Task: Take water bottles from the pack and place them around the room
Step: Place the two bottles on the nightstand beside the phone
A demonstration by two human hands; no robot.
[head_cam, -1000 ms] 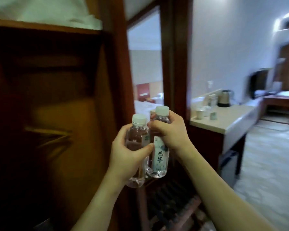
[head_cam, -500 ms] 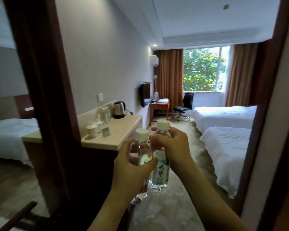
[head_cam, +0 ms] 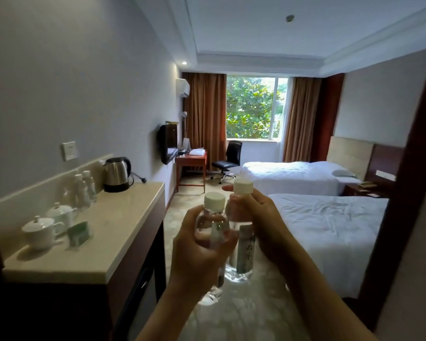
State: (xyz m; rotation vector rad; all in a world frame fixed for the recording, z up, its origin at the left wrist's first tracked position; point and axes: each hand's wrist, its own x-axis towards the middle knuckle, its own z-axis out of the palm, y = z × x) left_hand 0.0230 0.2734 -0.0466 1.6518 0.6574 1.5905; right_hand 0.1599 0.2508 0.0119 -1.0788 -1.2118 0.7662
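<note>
Since the earlier frame, the head view has come past the dark door frame into the room. Left hand (head_cam: 197, 254) grips one clear plastic water bottle with a white cap (head_cam: 213, 232); right hand (head_cam: 261, 222) grips a second labelled one (head_cam: 241, 252), the two touching at chest height. Carrying is in hand; next, probably, one gets set on the pale stone worktop (head_cam: 123, 232), where two small bottles (head_cam: 84, 188) stand already.

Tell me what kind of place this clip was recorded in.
Most likely a hotel guest room: two made-up beds with white linen, a counter set with an electric kettle and lidded cups, and a wall-mounted TV.
</note>
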